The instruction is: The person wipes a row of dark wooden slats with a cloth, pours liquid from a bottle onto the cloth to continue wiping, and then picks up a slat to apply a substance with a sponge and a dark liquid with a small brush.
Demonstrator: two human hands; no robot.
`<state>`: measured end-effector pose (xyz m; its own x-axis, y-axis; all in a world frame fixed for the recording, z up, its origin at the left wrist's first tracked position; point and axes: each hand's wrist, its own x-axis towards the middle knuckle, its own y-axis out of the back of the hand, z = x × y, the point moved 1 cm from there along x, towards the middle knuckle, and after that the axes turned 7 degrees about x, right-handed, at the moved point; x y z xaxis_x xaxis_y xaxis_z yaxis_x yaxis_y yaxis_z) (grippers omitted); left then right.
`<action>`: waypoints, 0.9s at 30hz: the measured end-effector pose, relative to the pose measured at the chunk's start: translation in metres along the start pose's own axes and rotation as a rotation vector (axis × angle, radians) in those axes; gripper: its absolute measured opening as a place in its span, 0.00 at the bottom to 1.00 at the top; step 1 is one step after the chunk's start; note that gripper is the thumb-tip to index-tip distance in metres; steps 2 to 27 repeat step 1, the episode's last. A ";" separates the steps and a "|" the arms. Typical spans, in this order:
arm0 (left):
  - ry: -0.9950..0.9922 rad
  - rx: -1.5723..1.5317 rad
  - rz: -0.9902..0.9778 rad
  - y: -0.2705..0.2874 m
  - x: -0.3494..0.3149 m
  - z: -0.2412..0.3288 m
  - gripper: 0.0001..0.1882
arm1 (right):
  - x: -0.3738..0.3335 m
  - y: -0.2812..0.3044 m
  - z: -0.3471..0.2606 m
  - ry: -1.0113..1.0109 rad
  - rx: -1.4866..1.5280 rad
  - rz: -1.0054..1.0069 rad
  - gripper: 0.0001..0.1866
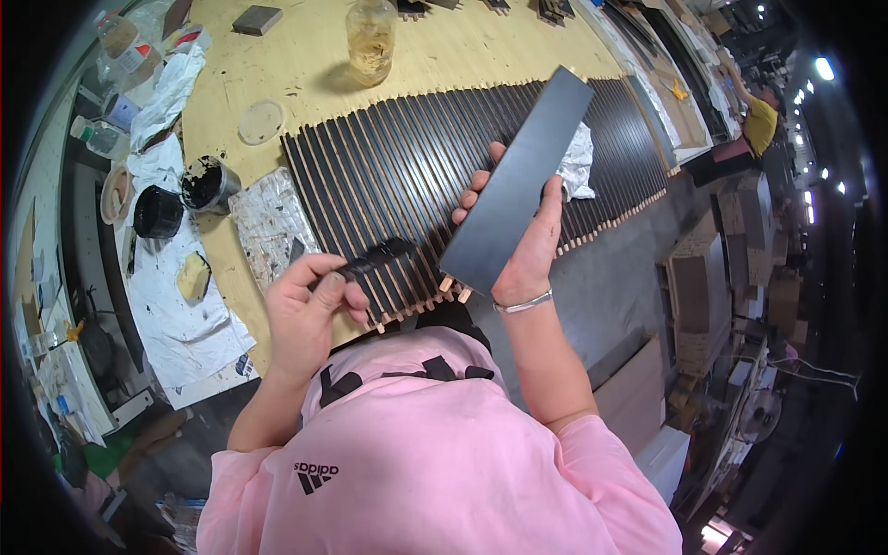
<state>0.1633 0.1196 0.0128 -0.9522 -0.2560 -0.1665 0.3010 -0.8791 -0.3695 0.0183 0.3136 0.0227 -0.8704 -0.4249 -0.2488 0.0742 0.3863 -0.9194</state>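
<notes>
My right hand (pixel 535 242) grips a flat dark grey board (pixel 518 185) tilted up above the table, thumb on the near edge and fingertips showing at the far edge. Two pale wooden pegs stick out at its lower end. Between the thumb and fingers of my left hand (pixel 310 301) is a small black tool (pixel 377 259), its kind blurred. It hangs over a long row of dark slats (pixel 388 157) with pale wood between them. Behind the board, a crumpled white cloth (pixel 578 162) lies on the row.
A plastic-wrapped block (pixel 275 222) and black-stained pots (pixel 209 183) stand left of the row, with a yellow sponge (pixel 193 277) on white cloth. Farther back is a clear jar (pixel 371 42) beyond a round lid (pixel 261 121). Another person (pixel 760 125) works at the right.
</notes>
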 end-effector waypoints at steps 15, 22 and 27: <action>0.000 0.062 -0.041 0.001 -0.002 0.000 0.10 | 0.002 0.002 0.000 0.030 0.031 -0.018 0.38; 0.000 0.062 -0.041 0.001 -0.002 0.000 0.10 | 0.002 0.002 0.000 0.030 0.031 -0.018 0.38; 0.000 0.062 -0.041 0.001 -0.002 0.000 0.10 | 0.002 0.002 0.000 0.030 0.031 -0.018 0.38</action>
